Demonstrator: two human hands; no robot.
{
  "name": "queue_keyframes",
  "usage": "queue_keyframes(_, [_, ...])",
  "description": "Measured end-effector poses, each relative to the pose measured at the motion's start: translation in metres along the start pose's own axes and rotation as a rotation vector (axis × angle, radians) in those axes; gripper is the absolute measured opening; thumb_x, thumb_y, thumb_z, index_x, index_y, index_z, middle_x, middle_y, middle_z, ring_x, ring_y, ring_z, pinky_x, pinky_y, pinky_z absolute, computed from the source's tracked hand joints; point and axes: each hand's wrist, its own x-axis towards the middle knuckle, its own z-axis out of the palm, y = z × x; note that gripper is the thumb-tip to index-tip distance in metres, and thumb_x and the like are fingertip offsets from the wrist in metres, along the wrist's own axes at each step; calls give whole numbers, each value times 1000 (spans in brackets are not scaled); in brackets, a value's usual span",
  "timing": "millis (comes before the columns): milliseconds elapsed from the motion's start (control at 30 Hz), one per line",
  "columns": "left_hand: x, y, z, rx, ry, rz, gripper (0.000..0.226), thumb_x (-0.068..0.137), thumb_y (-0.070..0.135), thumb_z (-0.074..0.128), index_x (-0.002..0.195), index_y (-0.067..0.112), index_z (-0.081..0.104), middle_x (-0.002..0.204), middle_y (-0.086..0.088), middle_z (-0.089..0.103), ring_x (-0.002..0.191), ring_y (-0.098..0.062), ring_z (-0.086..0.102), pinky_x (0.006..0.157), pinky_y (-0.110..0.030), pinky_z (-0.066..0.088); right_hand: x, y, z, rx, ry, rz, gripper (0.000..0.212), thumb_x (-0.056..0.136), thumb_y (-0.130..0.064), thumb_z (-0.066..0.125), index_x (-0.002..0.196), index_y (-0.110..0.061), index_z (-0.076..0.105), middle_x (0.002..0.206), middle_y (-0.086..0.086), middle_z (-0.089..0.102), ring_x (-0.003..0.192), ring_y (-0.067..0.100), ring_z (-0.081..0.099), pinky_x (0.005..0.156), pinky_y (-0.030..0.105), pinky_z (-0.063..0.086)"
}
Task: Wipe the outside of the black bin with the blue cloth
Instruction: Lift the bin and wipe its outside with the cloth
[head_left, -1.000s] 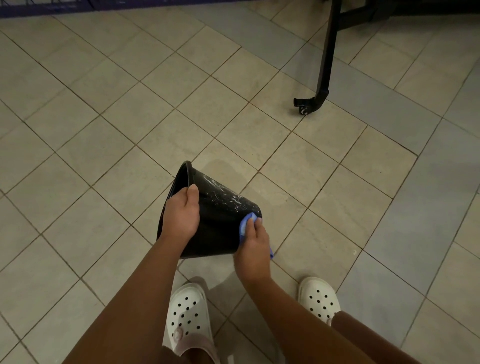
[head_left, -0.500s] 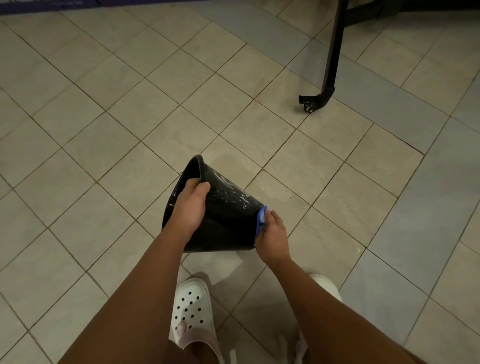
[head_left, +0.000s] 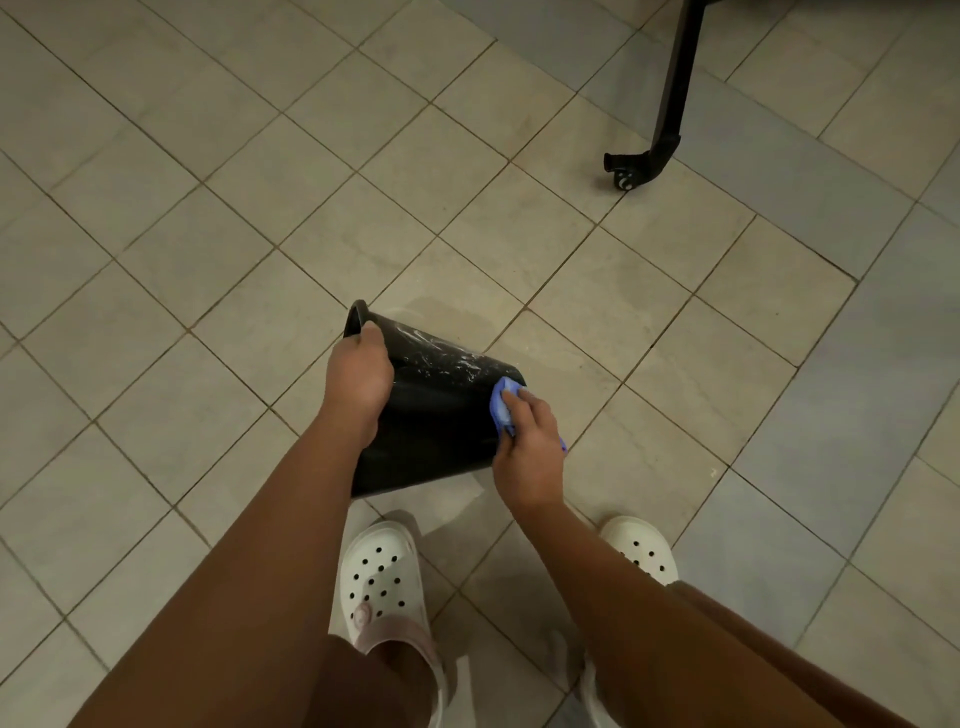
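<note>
— Our left hand (head_left: 358, 376) grips the rim of the black bin (head_left: 436, 415), fingers curled over its edge; the bin is held tipped on its side over the tiled floor (head_left: 208, 260), mouth toward nine o'clock.

— We can't see inside it. Our right hand (head_left: 530, 441) is closed on the bunched blue cloth (head_left: 501, 408), pressed against the glossy, tapered wall near the base, at three o'clock. White streaks mark the upper side.

— Our left forearm hides the bin's lower edge.

Both bare forearms reach forward and down from the bottom of the view. The left hand (head_left: 358, 376) is curled in a grip, its fingers wrapped out of sight. The right hand (head_left: 532, 447) lies palm down with fingers (head_left: 519, 402) bent and pressing, knuckles up.
</note>
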Motion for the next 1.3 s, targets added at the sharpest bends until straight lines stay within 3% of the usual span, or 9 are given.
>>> queue_keyframes(200, [3, -9, -8, 33, -9, 34, 37, 101, 28, 31, 108, 5, 59, 84, -9, 54, 75, -19, 51, 64, -30, 41, 9, -19, 16, -64, 3, -216, 49, 80, 9, 59, 128, -3, 53, 130, 18, 53, 124, 31, 47, 110, 35, 32])
queue_keyframes(367, [0, -11, -9, 46, 2, 51, 31, 101, 26, 32, 101, 7, 57, 77, -6, 50, 66, -15, 46, 59, -27, 37, 17, -7, 6, -82, -66, -33, 59, 84, 9, 53, 139, -10, 41, 145, 11, 38, 133, 24, 33, 105, 15, 17])
queue_keyframes(567, [2, -10, -5, 133, -12, 123, 34, 102, 29, 30, 97, 8, 57, 86, -8, 57, 77, -19, 54, 70, -34, 42, -1, -21, 17, -67, 26, -165, 53, 78, 9, 60, 129, -1, 51, 130, 20, 51, 123, 34, 46, 106, 35, 36])
queue_keyframes(667, [1, -11, -6, 148, -21, 143, 36, 102, 29, 29, 102, 6, 57, 89, -10, 58, 79, -19, 55, 69, -33, 42, 14, -20, 13, -81, -41, -252, 54, 80, 9, 57, 132, -4, 50, 131, 18, 51, 123, 31, 46, 108, 38, 36])
queue_keyframes(767, [0, -13, -7, 150, -17, 166, 39, 103, 28, 30, 103, 2, 58, 86, -11, 55, 73, -17, 51, 64, -30, 41, 27, -8, 3, -101, -139, -113, 60, 82, 8, 53, 139, -10, 42, 142, 11, 40, 131, 25, 34, 113, 28, 24])
queue_keyframes(900, [2, -12, -7, 181, -15, 190, 40, 103, 29, 30, 105, 2, 59, 89, -11, 57, 72, -15, 51, 62, -27, 40, 16, -4, -1, -145, -122, 27, 65, 81, 7, 55, 142, -9, 36, 145, 12, 35, 133, 26, 30, 111, 27, 24])
queue_keyframes(1067, [2, -13, -7, 183, -27, 194, 37, 103, 29, 29, 103, 5, 58, 92, -10, 60, 77, -16, 55, 63, -28, 42, -1, -27, 18, -107, -13, -113, 62, 76, 9, 59, 135, -2, 44, 134, 19, 46, 124, 32, 42, 107, 36, 34])
queue_keyframes(1167, [0, -15, -11, 168, -33, 197, 35, 103, 28, 30, 100, 6, 57, 83, -5, 56, 73, -13, 52, 59, -25, 37, 19, -21, 9, -123, -113, -140, 62, 79, 9, 55, 138, -7, 43, 139, 15, 43, 129, 29, 38, 109, 28, 26])
queue_keyframes(1300, [0, -16, -12, 172, -57, 214, 36, 103, 29, 31, 98, 5, 57, 84, -6, 55, 72, -14, 51, 60, -27, 37, 36, 0, -7, -156, -242, 81, 67, 80, 7, 54, 142, -13, 36, 143, 9, 36, 130, 25, 32, 108, 26, 27])
